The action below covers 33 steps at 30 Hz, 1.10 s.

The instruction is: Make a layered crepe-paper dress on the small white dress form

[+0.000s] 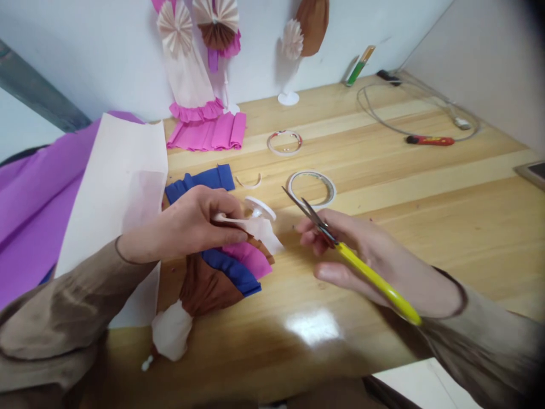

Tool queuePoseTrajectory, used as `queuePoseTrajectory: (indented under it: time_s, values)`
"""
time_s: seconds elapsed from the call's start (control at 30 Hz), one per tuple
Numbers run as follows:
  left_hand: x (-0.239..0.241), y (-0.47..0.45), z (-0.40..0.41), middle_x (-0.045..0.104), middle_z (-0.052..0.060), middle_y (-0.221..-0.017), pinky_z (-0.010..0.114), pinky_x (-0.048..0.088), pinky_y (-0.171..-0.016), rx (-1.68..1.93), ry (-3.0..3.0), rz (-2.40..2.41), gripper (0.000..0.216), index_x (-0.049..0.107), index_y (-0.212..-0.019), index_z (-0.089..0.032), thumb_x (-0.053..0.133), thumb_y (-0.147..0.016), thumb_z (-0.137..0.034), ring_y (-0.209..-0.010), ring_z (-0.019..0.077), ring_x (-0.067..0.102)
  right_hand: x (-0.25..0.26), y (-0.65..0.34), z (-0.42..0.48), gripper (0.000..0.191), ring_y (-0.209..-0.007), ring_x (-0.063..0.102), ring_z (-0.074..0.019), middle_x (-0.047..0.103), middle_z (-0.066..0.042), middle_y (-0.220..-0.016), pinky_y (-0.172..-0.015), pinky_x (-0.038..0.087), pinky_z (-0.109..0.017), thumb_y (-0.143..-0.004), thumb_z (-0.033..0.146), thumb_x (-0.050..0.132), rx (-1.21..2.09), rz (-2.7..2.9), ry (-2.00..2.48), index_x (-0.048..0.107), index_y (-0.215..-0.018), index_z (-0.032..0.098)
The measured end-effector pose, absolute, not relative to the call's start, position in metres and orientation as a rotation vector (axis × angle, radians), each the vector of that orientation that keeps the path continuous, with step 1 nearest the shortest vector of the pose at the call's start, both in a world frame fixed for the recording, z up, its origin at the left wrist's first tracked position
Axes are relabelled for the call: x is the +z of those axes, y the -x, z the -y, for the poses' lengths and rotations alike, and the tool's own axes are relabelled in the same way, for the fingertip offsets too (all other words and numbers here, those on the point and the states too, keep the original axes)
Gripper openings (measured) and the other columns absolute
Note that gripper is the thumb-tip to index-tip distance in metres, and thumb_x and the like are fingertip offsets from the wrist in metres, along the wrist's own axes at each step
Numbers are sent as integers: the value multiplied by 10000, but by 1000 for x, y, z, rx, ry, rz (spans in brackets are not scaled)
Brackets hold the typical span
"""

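Observation:
My left hand (189, 224) is closed in a pinch on a cream crepe paper strip (264, 232), above the middle of the table. This strip belongs to a layered crepe paper figure, with pink paper (251, 258), blue paper (236, 278) and brown paper (208, 287) fanned below it. A cream rounded end (172, 330) of the figure points toward me. Behind the strip, a white round stand (260, 208) tilts on its side. To the right, yellow-handled scissors (374, 278) lie across my right hand (366, 255), blades slightly apart, pointing up and left.
Beyond my hands lie a tape roll (313, 188), a clear ring (284, 142), folded blue paper (204, 180) and pink paper (213, 132). Paper figures on stands line the wall. Cream sheet (110, 216) and purple paper (51, 193) cover the left. A red cutter (430, 140) lies by a cable (383, 118).

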<state>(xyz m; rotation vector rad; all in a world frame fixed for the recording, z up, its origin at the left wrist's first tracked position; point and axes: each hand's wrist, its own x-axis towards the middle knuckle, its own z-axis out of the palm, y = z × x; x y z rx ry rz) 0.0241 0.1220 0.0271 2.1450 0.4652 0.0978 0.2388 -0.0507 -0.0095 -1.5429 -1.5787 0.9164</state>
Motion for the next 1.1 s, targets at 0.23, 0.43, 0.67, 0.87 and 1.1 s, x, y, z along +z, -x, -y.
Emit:
queuePoseTrajectory:
  time_s: [0.23, 0.43, 0.67, 0.87, 1.1]
  values:
    - [26, -5, -126, 714, 54, -871, 278, 516, -748, 316, -1901, -413, 88, 696, -716, -182, 762, -762, -218, -871, 187, 672, 6, -243, 71, 428, -819, 693, -264, 710, -92, -982, -583, 562, -335, -868, 659, 513, 891, 1755, 1572, 607, -1039, 277]
    - [15, 7, -136, 745, 84, -909, 401, 535, -894, 396, -1765, -293, 72, 742, -744, -215, 792, -761, -264, -988, 253, 678, -3, -240, 70, 526, -1066, 681, -309, 656, -133, -1247, -842, 599, -388, -850, 532, 626, 775, 1914, 1617, 529, -1288, 257]
    - [5, 19, -144, 766, 62, -836, 426, 502, -961, 516, -1764, -211, 56, 749, -740, -223, 793, -764, -248, -1033, 250, 667, -14, -224, 53, 507, -1044, 665, -290, 617, -172, -1229, -861, 577, -374, -840, 544, 640, 638, 1937, 1665, 558, -1196, 193]
    - [7, 22, -144, 773, 49, -889, 392, 492, -971, 482, -1780, -167, 21, 756, -783, -218, 763, -800, -230, -1072, 230, 653, -12, -216, 38, 517, -951, 663, -278, 631, -165, -1113, -809, 572, -404, -841, 559, 619, 679, 1966, 1610, 571, -1171, 164]
    - [12, 19, -139, 775, 67, -865, 406, 517, -927, 477, -1787, -221, 100, 756, -740, -228, 789, -772, -317, -1025, 248, 672, -5, -244, 59, 643, -1131, 646, -369, 629, -197, -1287, -871, 589, -469, -792, 613, 652, 565, 2066, 1586, 579, -1295, 220]
